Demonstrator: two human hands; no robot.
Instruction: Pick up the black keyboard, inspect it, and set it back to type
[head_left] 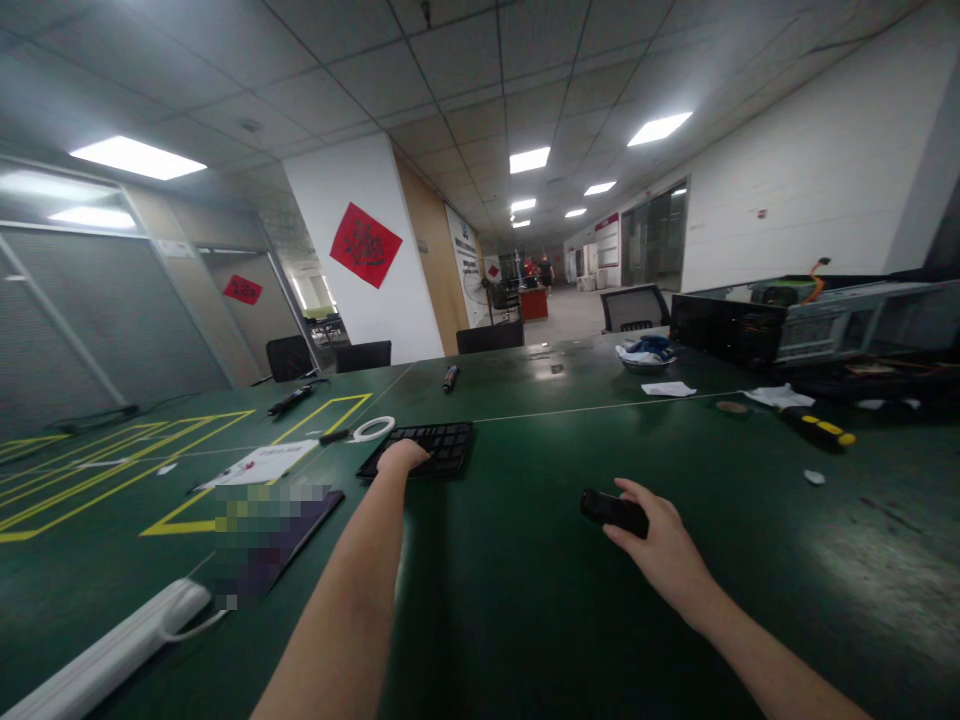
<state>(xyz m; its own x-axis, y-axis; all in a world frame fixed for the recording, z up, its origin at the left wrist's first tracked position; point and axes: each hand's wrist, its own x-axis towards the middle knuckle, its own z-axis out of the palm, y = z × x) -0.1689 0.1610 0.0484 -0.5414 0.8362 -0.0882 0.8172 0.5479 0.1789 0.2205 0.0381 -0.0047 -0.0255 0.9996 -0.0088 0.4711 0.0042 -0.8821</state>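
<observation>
My left hand (401, 457) reaches forward and grips the near edge of a black keyboard (439, 445) lying on the green table (525, 600); its fingers curl over the edge. My right hand (660, 545) is closed round a small black device (611, 508), perhaps a mouse, and holds it just above or on the table to the right of the keyboard.
A white cable coil (373, 428), a sheet of paper (262, 463), a dark folder (289, 535) and a white power strip (112, 655) lie on the left. A bowl (646, 358), papers, a yellow-handled screwdriver (821, 428) and an open computer case (810, 320) sit at the right. Chairs line the far edge.
</observation>
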